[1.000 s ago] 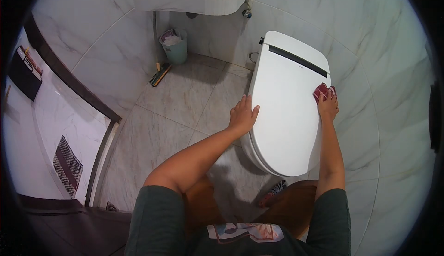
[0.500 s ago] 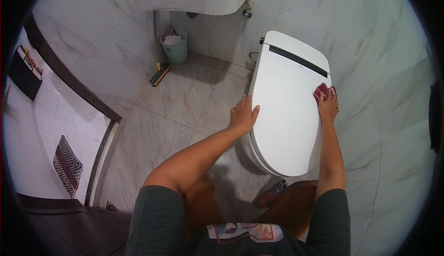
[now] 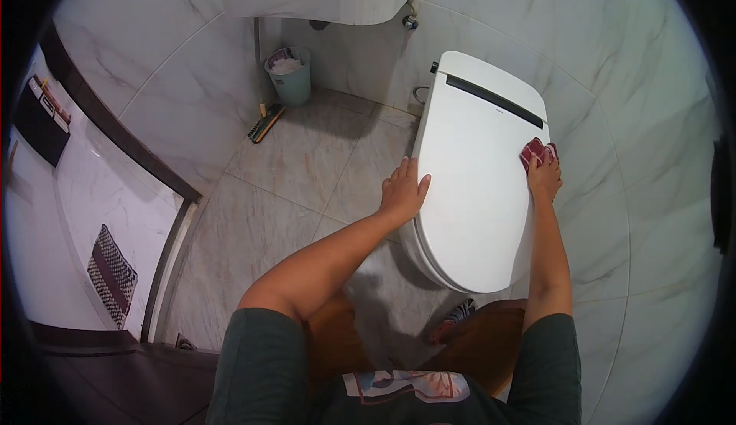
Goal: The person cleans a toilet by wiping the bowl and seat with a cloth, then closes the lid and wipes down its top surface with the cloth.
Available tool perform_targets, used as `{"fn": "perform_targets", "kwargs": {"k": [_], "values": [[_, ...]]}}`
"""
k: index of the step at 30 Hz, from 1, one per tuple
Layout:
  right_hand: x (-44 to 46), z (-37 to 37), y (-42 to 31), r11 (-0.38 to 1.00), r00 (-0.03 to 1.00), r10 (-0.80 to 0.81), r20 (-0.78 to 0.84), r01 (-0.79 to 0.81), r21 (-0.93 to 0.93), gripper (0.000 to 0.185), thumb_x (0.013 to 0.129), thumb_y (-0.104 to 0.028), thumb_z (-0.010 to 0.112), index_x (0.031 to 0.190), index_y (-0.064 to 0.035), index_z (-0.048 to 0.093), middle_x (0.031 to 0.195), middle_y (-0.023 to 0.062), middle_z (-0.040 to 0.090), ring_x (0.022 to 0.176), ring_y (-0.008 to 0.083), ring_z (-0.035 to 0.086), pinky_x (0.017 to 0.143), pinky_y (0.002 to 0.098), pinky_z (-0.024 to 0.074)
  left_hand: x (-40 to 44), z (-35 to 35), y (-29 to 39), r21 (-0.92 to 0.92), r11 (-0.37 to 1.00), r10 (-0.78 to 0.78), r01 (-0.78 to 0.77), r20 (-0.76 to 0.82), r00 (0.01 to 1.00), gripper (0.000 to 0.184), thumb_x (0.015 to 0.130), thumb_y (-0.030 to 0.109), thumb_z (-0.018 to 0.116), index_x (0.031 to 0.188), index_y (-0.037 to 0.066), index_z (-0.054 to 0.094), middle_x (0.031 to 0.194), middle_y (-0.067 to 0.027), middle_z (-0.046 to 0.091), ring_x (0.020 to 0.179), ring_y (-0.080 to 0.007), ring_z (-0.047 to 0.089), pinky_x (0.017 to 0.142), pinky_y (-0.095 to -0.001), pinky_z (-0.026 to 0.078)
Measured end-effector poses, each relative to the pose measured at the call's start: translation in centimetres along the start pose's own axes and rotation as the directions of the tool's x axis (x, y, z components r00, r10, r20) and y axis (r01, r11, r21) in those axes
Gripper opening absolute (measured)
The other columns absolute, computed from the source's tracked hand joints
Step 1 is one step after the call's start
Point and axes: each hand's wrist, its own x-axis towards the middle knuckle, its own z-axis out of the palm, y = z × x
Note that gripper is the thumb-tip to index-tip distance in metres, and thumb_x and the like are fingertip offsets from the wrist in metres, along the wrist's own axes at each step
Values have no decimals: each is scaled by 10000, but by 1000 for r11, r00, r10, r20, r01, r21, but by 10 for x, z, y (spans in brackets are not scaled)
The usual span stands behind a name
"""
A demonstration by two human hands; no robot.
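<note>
A white toilet (image 3: pixel 479 195) with its lid down stands right of centre in the head view, a black strip crossing its rear part. My left hand (image 3: pixel 402 192) rests against the lid's left edge with its fingers stretched out and nothing in it. At the opposite edge, my right hand (image 3: pixel 545 177) grips a red and white patterned cloth (image 3: pixel 534 151). The cloth is bunched up and touches the lid's right rim, just in front of the black strip. Part of it is hidden behind my fingers.
A white basin (image 3: pixel 330 4) juts from the back wall. Below it are a light-blue bin (image 3: pixel 291 84) with waste in it and a floor brush (image 3: pixel 266 123). A doorway with a raised sill (image 3: pixel 165 271) lies left, a patterned mat (image 3: pixel 113 278) beyond it. Marble-look wall runs close on the right.
</note>
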Motion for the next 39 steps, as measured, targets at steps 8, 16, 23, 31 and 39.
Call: {"fn": "perform_targets", "kwargs": {"k": [8,16,23,31,39], "values": [[0,0,-1,1000,1000,6,14,-6,-11,599,895,-557,342,1374,-199,381,1402,127,366,1276,320,363,1001,508,306,2,6,-5,-12,1000,16,-16,-7,1000,588,930,398,408,1363,17,296,1403,-209,327,1265,-328,362,997,-510,294],[1,3,1,1000,1000,-1,-5,1,-2,602,892,-563,348,1368,-197,391,1398,126,373,1276,319,364,993,518,309,2,5,-4,-12,1000,-2,2,-3,1000,589,930,397,412,1363,15,298,1403,-209,326,1271,-330,355,1000,-513,289],[1,2,1,1000,1000,-6,-8,6,1,599,892,-557,359,1363,-188,398,1392,135,380,1268,325,373,985,519,319,3,6,-6,-26,1000,6,-6,-4,1000,586,928,398,413,1355,10,309,1407,-212,322,1272,-331,354,994,-511,295],[1,3,0,1000,1000,-4,-13,4,-16,593,896,-553,353,1361,-188,402,1379,137,391,1250,326,390,976,514,328,1,1,-2,-10,1000,-5,5,1,1000,585,925,397,418,1350,8,315,1404,-213,327,1268,-334,360,986,-513,303],[2,6,2,1000,999,-15,-28,14,-11,591,896,-555,348,1360,-191,399,1379,138,390,1251,327,390,978,511,331,1,2,-3,-1,1000,5,-5,-3,1000,586,928,401,407,1361,21,301,1408,-219,321,1266,-343,365,993,-514,301]]}}
